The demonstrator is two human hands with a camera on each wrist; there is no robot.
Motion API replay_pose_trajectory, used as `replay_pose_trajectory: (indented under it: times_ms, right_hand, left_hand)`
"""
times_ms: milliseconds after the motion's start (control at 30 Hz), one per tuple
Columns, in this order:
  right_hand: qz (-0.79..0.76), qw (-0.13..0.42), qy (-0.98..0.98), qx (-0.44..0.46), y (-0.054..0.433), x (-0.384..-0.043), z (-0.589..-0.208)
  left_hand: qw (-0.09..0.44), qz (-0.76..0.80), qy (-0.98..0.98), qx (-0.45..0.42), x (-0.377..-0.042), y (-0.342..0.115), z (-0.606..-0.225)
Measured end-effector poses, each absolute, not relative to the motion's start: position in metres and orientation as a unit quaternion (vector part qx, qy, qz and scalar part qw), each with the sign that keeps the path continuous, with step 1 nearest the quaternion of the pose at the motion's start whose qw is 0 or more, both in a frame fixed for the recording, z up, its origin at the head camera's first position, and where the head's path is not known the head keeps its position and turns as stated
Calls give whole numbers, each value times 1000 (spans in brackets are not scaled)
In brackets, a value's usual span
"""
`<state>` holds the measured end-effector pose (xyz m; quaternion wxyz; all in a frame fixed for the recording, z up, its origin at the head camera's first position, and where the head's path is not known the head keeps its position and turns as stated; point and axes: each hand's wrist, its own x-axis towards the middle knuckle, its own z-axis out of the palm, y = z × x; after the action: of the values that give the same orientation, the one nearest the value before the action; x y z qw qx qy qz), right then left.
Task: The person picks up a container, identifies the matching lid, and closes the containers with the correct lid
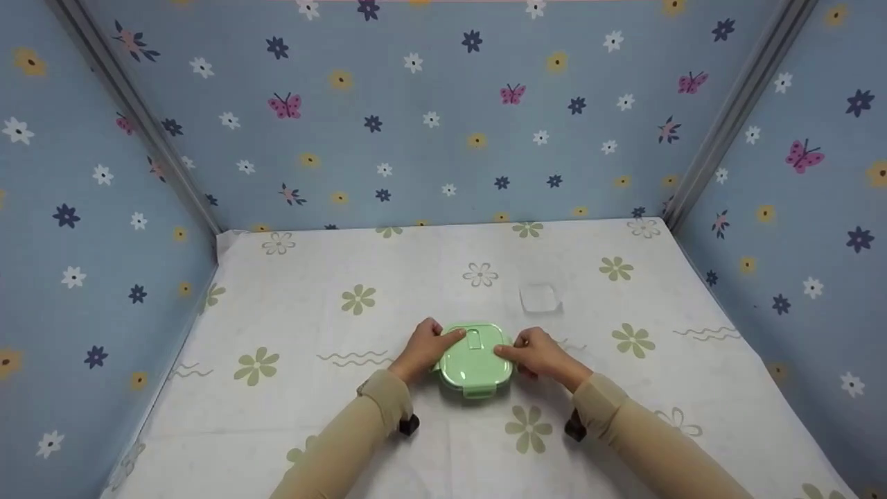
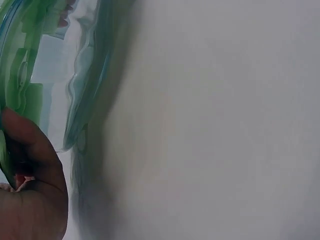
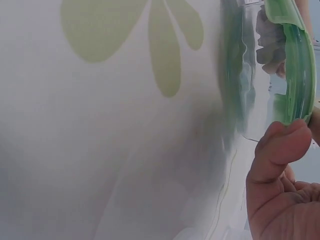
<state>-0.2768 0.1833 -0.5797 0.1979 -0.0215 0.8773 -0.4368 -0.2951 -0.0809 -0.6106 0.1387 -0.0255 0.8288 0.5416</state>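
A clear food container [image 2: 55, 75] with a light green snap-on lid [image 1: 471, 364] sits near the middle of the table. My left hand [image 1: 420, 351] holds its left side, the thumb lying on top of the lid by the small raised rectangle. On the opposite side, my right hand [image 1: 544, 355] pinches the lid's edge, thumb above and curled fingers beside the rim. One green clip [image 1: 479, 392] runs along the near side, lying against the wall. In the right wrist view, fingertips [image 3: 295, 132] are right at the lid's corner. Through the clear walls, the container's inside shows no contents.
A small clear square piece [image 1: 540, 299] lies on the table behind and to the right of the container. White cloth with green flowers [image 1: 358, 299] covers the table. Blue patterned panels [image 1: 429, 138] with grey corner posts [image 1: 734, 111] stand at the back and both sides.
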Motion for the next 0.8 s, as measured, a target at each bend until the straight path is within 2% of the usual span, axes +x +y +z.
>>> replay_pose_trajectory:
  times_ms: [800]
  right_hand:
    - [-455,225,861,-39,188,-281,-584]
  left_hand:
    - [145,528,837,-9,-295,-84,-611]
